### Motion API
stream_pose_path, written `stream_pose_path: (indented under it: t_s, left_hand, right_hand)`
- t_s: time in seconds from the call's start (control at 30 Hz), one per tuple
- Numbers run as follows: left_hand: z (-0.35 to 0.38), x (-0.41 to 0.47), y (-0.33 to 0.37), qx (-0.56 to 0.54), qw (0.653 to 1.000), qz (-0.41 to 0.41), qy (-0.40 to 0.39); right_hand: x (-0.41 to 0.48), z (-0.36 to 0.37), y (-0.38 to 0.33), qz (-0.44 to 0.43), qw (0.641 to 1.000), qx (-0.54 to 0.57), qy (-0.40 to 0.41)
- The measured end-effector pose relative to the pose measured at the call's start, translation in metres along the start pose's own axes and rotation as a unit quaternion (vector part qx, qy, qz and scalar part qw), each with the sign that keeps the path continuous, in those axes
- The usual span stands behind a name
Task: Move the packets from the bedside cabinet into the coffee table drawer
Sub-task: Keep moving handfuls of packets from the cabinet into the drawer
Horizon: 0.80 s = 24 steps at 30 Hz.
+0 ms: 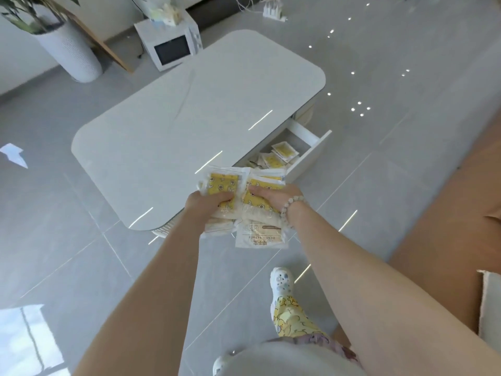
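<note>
Nearest us, both hands carry the load. Our left hand (207,203) curls its fingers over one stack of the crinkly white plastic packets with yellow duck-print panels (260,234). Our right hand (273,195), a pale bead bracelet (291,206) at its wrist, grips the stack just beside it.

The bundle hangs in the air over the near corner of the white round-cornered coffee table (189,112) — not yet over the drawer. A few packets sag loose at the bottom. So we judge it best to squeeze the two stacks together, swing right and forward, and lower them well inside the walls before letting go.

Beyond our hands the white pulled-out drawer (314,154) stands open at the table's right side. A heap of matching packets (283,151) lies in it — with bare space toward its far end.
</note>
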<state>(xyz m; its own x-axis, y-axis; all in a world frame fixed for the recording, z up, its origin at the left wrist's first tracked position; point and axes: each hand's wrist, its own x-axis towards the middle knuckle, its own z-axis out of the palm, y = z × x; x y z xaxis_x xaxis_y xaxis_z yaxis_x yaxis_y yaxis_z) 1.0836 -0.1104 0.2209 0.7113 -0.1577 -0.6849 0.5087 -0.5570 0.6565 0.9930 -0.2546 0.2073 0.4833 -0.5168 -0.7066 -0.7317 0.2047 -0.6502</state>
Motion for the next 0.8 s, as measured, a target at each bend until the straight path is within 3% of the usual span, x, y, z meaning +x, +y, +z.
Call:
stream_pose_path:
  t_s: [0.33, 0.8]
  left_hand:
    - [0.060, 0.031, 0.059, -0.029, 0.999, -0.009, 0.013]
    - [0.081, 0.102, 0.103, -0.007, 0.999, -0.030, -0.023]
  right_hand:
    - [0.076, -0.058, -0.034, -0.004, 0.999, 0.006, -0.031]
    - [0.136, -0.069, -0.072, 0.022, 0.999, -0.030, -0.005]
